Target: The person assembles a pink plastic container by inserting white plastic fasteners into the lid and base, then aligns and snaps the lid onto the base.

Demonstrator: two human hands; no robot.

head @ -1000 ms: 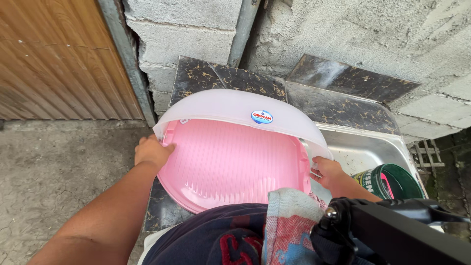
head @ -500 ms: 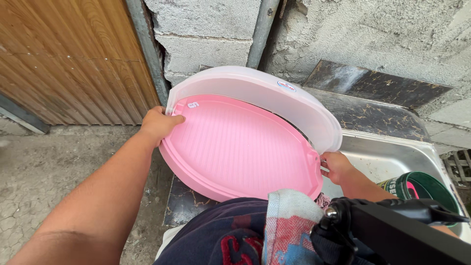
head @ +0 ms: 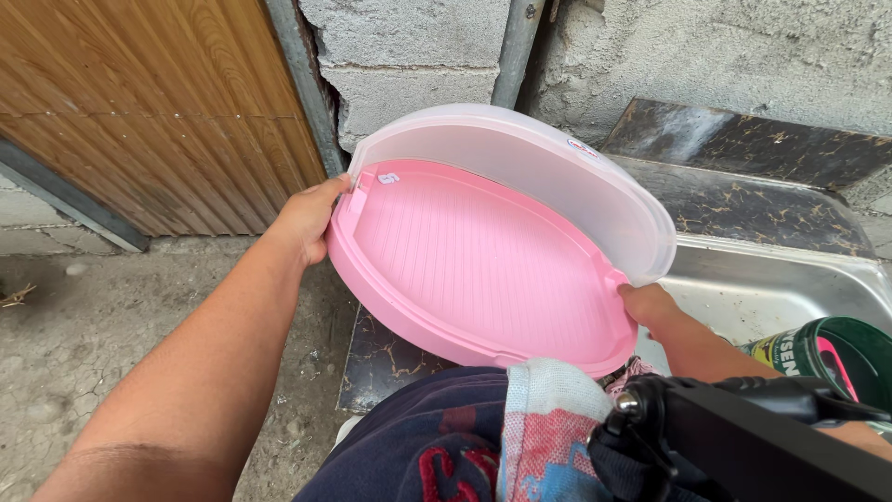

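Pink oval tray with translucent cover, held tilted at both ends above the counter edge.

The left hand (head: 307,221) clasps the upper-left rim of the pink tray (head: 483,265); the right hand (head: 650,307) clasps its lower-right end, fingers closed under the rim. The translucent white cover (head: 548,167) stands hinged open along the far side, and the ribbed tray floor is bare. By the look of it, the tray is lifted off any surface and not yet set down. Open room lies to the left, over the concrete ground (head: 84,325). Toward the right, the steel sink (head: 790,288) and a green can (head: 836,349) sit close to the right hand. Behind the cover, the block wall (head: 409,56) and dark stone counter (head: 743,177) limit backward travel.
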